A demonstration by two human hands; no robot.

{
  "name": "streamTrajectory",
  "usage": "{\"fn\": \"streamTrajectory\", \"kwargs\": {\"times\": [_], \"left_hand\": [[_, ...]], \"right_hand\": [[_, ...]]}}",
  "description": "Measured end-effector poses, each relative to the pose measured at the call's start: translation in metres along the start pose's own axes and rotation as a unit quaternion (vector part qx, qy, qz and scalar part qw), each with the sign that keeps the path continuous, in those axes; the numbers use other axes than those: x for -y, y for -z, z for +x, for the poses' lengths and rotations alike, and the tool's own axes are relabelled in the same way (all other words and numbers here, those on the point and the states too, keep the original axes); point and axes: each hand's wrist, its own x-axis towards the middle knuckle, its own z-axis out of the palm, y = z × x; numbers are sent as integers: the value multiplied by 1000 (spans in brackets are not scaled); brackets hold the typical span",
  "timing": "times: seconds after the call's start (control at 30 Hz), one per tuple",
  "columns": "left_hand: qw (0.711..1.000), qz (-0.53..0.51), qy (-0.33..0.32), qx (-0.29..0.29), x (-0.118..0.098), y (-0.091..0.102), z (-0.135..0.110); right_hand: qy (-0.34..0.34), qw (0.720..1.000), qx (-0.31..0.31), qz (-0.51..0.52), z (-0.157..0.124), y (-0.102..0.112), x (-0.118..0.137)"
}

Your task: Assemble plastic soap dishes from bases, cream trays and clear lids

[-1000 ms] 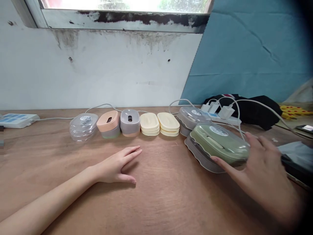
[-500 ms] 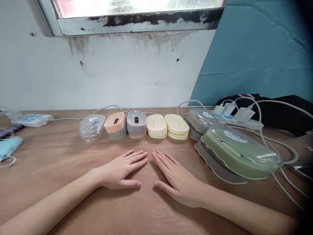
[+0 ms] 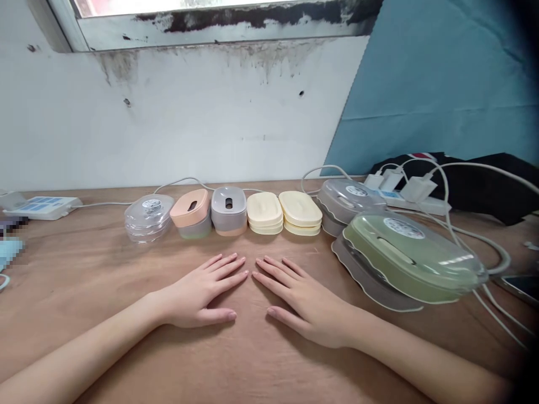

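My left hand (image 3: 201,292) and my right hand (image 3: 301,300) lie flat, palms down, on the wooden table (image 3: 261,359), fingers stretched and fingertips almost meeting. Neither holds anything. Beyond them runs a row of small boxes: a clear lidded tub (image 3: 148,217), a peach-topped box (image 3: 190,213), a grey-topped box (image 3: 228,210) and two stacks of cream lids (image 3: 283,212). To the right a green box with a clear lid (image 3: 410,257) rests tilted on a grey tray, behind it a grey lidded box (image 3: 343,203).
A white power strip (image 3: 404,196) with chargers and looping white cables (image 3: 484,247) lies at the right over dark cloth (image 3: 492,188). Another white strip (image 3: 42,206) sits at far left. A phone (image 3: 522,286) lies at the right edge. White wall and blue sheet stand behind.
My right hand left the green box and came to lie flat on the table beside my left hand. The view has shifted slightly since half a second ago.
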Motion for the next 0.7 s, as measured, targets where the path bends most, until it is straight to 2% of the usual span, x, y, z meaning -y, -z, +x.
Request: {"fn": "streamTrajectory", "kwargs": {"times": [0.4,0.7], "left_hand": [[999,-22,-13,-22,1,-2,-1],[1000,-6,-3,-9,1,-2,-1]], "right_hand": [[0,1000,0,-23,1,0,3],[0,1000,-4,-23,0,-1,1]]}}
